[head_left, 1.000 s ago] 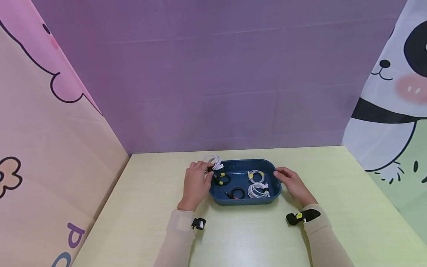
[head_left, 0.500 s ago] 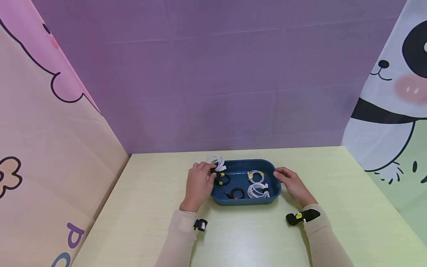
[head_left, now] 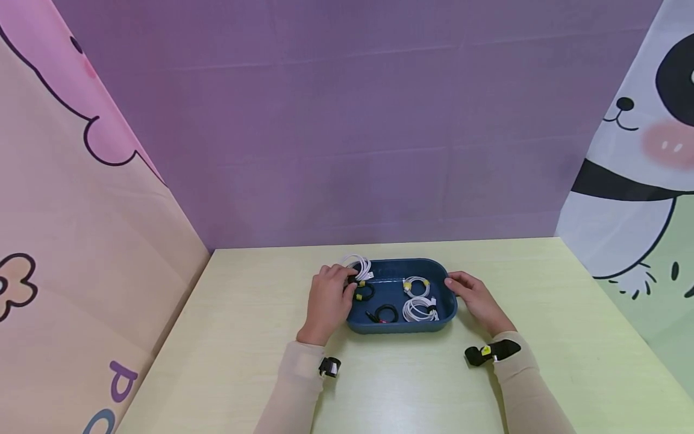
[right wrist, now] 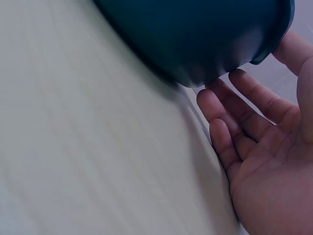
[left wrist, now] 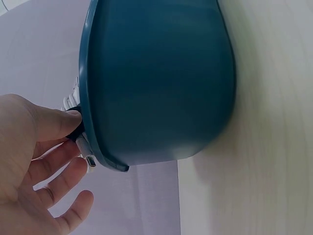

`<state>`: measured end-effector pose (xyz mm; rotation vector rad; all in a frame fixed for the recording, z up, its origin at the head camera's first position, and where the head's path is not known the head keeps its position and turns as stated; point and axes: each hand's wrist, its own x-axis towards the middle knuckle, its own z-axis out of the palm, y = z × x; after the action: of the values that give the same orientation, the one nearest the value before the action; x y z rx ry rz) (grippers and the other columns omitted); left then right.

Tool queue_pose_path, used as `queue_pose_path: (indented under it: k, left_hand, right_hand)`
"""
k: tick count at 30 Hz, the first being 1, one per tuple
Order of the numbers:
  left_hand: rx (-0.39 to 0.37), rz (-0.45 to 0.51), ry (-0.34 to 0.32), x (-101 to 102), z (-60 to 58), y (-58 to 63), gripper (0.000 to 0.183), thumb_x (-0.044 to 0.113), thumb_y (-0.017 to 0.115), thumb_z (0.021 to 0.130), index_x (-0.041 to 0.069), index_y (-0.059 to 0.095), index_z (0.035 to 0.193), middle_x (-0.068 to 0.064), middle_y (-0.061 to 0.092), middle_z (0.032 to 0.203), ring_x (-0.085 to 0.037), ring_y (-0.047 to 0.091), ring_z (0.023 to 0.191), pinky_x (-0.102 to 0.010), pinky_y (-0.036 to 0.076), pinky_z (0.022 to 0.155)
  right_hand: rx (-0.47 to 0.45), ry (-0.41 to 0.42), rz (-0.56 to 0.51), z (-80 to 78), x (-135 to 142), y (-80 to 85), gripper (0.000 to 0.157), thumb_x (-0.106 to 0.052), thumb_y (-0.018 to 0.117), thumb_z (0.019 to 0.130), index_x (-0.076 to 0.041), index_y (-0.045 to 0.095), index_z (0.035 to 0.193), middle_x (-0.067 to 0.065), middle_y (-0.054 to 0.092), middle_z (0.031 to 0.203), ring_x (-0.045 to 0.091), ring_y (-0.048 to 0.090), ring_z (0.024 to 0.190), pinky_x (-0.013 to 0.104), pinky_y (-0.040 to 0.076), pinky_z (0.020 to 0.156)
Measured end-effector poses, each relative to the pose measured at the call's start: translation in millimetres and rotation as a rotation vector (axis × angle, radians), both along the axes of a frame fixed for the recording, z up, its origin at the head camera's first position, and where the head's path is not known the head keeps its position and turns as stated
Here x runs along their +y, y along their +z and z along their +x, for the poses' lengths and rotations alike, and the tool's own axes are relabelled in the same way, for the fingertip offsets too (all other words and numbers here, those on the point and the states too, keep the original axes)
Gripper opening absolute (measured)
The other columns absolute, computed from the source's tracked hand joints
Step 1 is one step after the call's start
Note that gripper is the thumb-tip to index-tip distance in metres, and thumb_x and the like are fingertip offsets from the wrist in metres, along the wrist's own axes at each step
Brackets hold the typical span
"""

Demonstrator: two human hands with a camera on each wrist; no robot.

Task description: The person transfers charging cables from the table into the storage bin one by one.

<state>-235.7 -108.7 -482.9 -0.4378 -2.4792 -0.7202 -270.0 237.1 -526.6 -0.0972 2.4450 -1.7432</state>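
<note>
My left hand (head_left: 328,304) pinches a coiled white cable (head_left: 362,266) by its black tie (left wrist: 77,128) over the far left corner of a blue tray (head_left: 401,329). In the left wrist view thumb and index close on the tie right at the tray's rim, the other fingers spread loosely. My right hand (head_left: 479,301) holds the tray's right end, thumb at the rim and fingers against the outer wall. Inside lie a black coiled cable with yellow ties (head_left: 370,293), a smaller black one (head_left: 386,312), a white one with yellow ties (head_left: 417,286) and a bigger white coil (head_left: 416,310).
The tray stands on a pale wooden table (head_left: 401,386), towards its far edge. A purple cloth (head_left: 358,132) hangs behind, and printed cloths flank the table left and right. Black wrist cameras sit on both sleeves.
My left hand has shifted right with the white cable, bringing the coil over the tray's left end. The right hand and the tray have stayed in place.
</note>
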Motion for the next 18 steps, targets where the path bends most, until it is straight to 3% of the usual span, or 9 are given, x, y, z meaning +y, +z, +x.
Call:
queue_pose_path:
  k: [18]
  left_hand:
    - [-0.019,-0.034,-0.011,7.8,2.7,1.1,0.021,0.014,0.074,0.094,0.010,0.075,0.115,-0.008,0.074,0.111,-0.029,0.061,0.101,-0.045,0.049,0.088]
  right_hand:
    - [-0.011,0.003,-0.005,0.9,-1.2,1.8,0.058,-0.046,0.054,0.105,-0.001,0.051,0.143,0.022,0.053,0.144,0.035,0.047,0.136,0.057,0.032,0.120]
